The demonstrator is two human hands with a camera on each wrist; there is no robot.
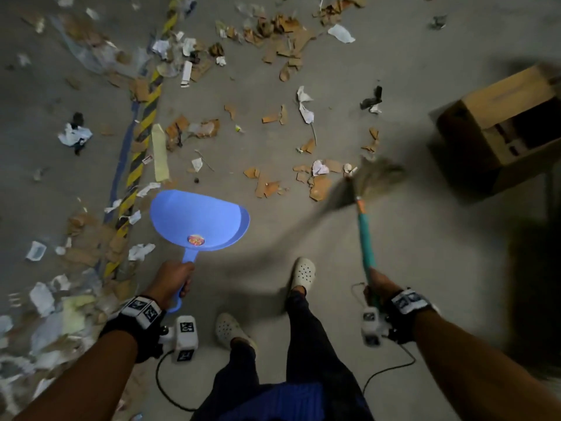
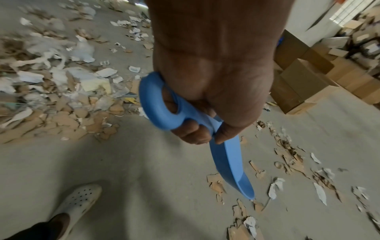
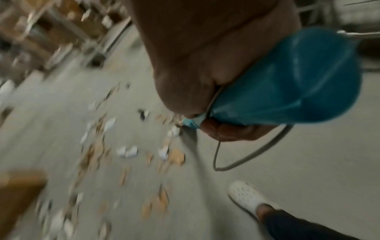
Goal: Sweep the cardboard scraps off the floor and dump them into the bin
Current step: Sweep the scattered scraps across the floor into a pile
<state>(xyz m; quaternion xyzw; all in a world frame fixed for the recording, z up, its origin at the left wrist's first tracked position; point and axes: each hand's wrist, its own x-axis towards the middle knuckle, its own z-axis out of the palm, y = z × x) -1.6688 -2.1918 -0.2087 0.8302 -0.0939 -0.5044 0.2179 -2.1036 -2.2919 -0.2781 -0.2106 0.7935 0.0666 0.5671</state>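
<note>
A grey concrete floor (image 1: pixel 409 238) carries a yellow-and-black hazard stripe (image 1: pixel 142 141) beside a blue line (image 1: pixel 121 165). Stacked cardboard boxes (image 2: pixel 304 84) stand against a pale wall (image 2: pixel 304 14); dim light throws soft shadows.

Right hand (image 3: pixel 205 84) fills top centre, fingers (image 3: pixel 230 131) wrapped round teal broom handle (image 3: pixel 287 84) at 2 o'clock. Thin cable (image 3: pixel 246 157) loops below hand. Blurred cardboard scraps (image 3: pixel 174 155) strewn centre across floor (image 3: pixel 298 170). White clog (image 3: pixel 244 194) at 5 o'clock. Brown box (image 3: pixel 18 191) at 8 o'clock.
</note>
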